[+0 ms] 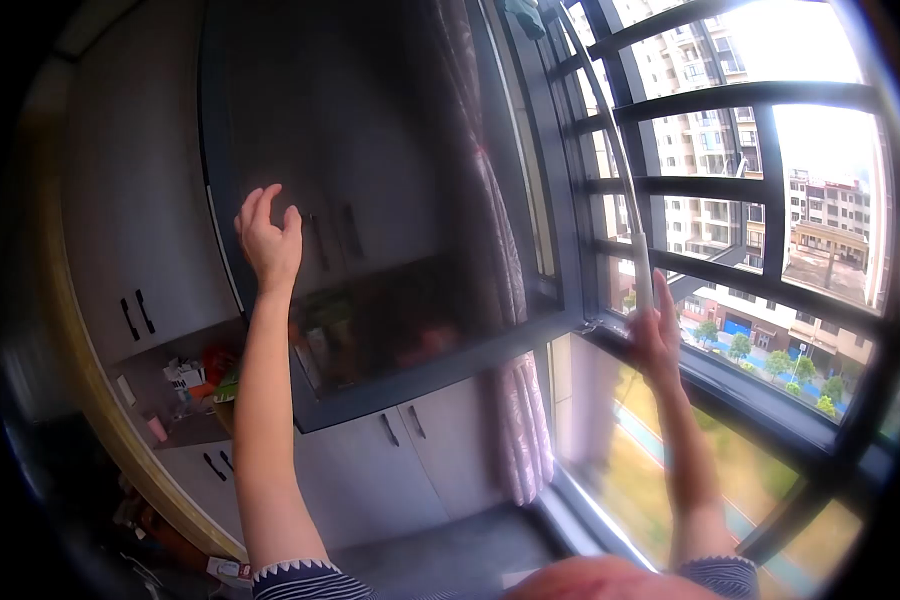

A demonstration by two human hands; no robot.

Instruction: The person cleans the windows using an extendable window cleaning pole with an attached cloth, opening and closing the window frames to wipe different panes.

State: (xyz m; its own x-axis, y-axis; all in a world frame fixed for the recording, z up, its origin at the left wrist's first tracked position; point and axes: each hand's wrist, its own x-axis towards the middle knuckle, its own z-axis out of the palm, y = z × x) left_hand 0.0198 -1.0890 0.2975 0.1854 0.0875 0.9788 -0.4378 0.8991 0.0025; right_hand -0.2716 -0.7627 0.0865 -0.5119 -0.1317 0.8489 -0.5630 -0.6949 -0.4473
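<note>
"Holding anything, that right hand?"

"Yes, its grip is wrapped round the lower end of a long pole, which rises beside the window bars."

"And the left hand?"

"In front of the dark glass pane, its grip spread, fingers loosely curled; whether it touches the glass, I can't tell."

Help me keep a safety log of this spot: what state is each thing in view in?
Left hand: raised, fingers curled, nothing visible in it
Right hand: closed around the pole's pale grip
Pole: held up, slanting
Glass panel: standing out into the room
Curtain: hanging, gathered narrow
Lower cabinet doors: shut
Tall cabinet doors at left: shut
Window sash beyond the bars: apparently tipped outward
</note>
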